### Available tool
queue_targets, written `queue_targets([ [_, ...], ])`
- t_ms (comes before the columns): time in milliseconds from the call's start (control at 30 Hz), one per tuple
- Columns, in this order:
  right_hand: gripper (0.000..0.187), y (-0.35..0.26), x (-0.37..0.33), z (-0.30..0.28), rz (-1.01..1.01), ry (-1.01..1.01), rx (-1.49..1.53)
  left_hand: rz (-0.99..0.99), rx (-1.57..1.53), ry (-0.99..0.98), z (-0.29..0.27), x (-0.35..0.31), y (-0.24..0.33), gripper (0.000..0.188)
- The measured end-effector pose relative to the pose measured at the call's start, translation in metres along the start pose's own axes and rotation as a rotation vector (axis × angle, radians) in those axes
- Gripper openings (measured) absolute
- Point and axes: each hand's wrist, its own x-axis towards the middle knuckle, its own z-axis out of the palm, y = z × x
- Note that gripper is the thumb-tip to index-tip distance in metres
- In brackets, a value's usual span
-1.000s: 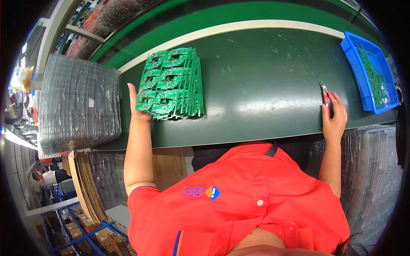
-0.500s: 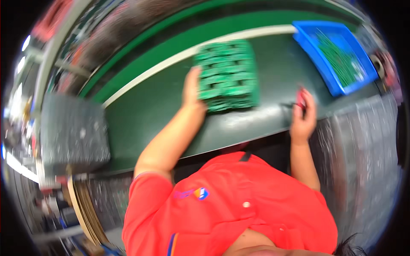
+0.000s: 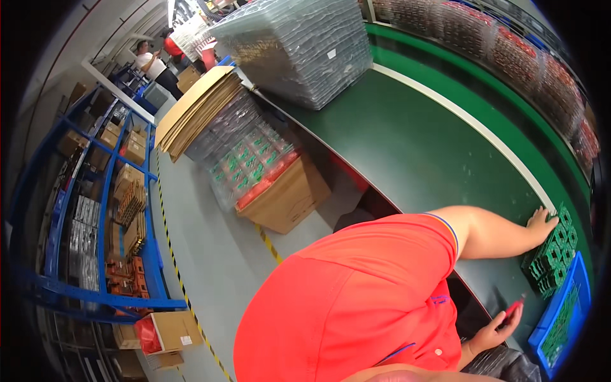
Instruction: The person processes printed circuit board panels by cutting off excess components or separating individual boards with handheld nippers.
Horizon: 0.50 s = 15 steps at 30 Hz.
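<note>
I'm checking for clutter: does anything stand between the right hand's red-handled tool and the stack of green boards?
Nothing visible stands between the red-handled tool in the right hand and the stack of green boards; the blue tray sits beside that gap.

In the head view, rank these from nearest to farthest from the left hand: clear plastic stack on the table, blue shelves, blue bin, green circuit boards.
From the left hand:
1. Green circuit boards: right at the hand.
2. Blue bin: just beyond the boards, lower right.
3. Clear plastic stack: table's far end, upper middle.
4. Blue shelves: across the floor, picture's left.
</note>
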Motion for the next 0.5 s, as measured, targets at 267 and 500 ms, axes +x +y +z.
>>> queue_targets([
  [267,0.032,0.004,0.039,-0.035,-0.313,-0.539,-0.650,0.133,-0.117,0.160,-0.047,0.010,0.028,0.057],
  [500,0.028,-0.084,0.034,-0.037,-0.166,-0.241,-0.584,0.619,0.087,0.078,-0.099,-0.061,0.058,0.021],
])
